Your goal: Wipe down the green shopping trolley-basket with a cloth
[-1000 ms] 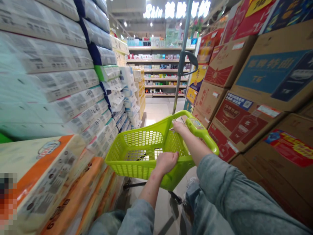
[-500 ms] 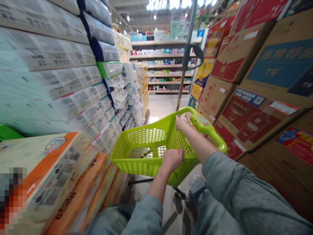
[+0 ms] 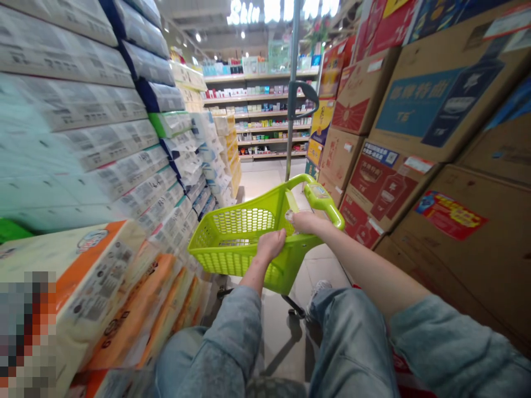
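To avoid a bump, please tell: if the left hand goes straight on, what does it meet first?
Probably the right hand, just ahead, near the basket's far rim; depth is unclear here.

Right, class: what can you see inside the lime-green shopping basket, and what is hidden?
The lime-green plastic basket shows its mesh floor and, by the right hand, a pale strip too blurred to name. The left hand on the rim hides the corner below it.
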The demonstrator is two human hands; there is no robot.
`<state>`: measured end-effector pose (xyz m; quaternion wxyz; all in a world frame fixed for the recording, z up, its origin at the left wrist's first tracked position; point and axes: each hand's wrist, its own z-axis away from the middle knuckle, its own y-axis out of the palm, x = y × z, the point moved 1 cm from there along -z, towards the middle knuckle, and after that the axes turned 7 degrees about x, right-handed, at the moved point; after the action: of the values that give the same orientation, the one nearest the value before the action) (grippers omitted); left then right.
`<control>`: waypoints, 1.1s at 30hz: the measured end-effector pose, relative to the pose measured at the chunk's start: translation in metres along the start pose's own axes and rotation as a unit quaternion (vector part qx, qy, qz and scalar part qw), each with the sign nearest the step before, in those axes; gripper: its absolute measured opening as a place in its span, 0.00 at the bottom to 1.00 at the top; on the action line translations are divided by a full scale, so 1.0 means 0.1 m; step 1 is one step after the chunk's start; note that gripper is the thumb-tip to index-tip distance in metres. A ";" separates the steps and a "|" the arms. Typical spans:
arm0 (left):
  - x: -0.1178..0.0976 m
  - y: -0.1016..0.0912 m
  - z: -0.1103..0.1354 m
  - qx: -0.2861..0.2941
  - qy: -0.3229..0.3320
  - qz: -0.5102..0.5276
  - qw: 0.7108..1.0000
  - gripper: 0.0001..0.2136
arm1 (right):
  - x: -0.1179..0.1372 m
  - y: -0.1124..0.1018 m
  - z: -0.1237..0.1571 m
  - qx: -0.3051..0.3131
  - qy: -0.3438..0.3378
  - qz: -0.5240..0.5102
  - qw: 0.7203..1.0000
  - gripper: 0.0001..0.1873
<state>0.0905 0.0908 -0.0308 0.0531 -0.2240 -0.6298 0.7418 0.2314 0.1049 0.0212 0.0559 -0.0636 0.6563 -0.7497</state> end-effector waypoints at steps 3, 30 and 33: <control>-0.04 0.01 0.04 -0.044 0.006 -0.016 0.999 0.28 | -0.02 -0.08 0.37 -0.067 0.023 -0.006 0.997 0.16; 0.21 0.06 0.03 -0.015 -0.018 -0.014 1.000 0.32 | -0.49 0.66 0.84 -0.498 -0.026 0.002 0.867 0.20; 0.35 0.06 0.07 -0.008 -0.034 -0.028 0.999 0.31 | -0.41 0.72 0.78 -0.506 -0.002 -0.027 0.862 0.21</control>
<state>0.0572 0.0959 -0.0449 0.0502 -0.1812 -0.6433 0.7421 0.2851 0.0264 -0.0406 -0.0028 -0.1023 0.9434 -0.3154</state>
